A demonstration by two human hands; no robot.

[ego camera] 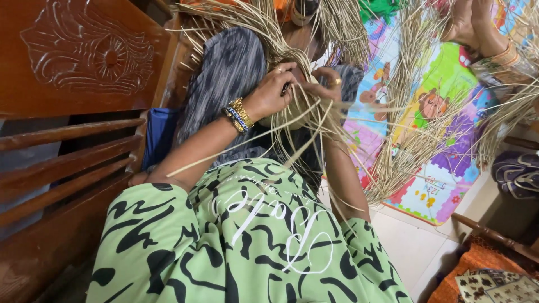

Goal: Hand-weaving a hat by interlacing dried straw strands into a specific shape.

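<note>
Both hands, left hand (273, 92) and right hand (324, 87), fingers gripping straw weave (306, 109), strands trailing downward.

A carved wooden bench (73, 112) stands left; a colourful play mat (432, 168) covers the pale tiled floor (410, 247) right.

Home interior, living area. Carved dark wooden bench (78, 62) with slatted side at left. Colourful children's foam play mat (432, 174) on pale tiled floor (410, 252) at right. Patterned orange cushion (488, 275) near right. Loose straw strands (404, 140) spread over mat.
</note>
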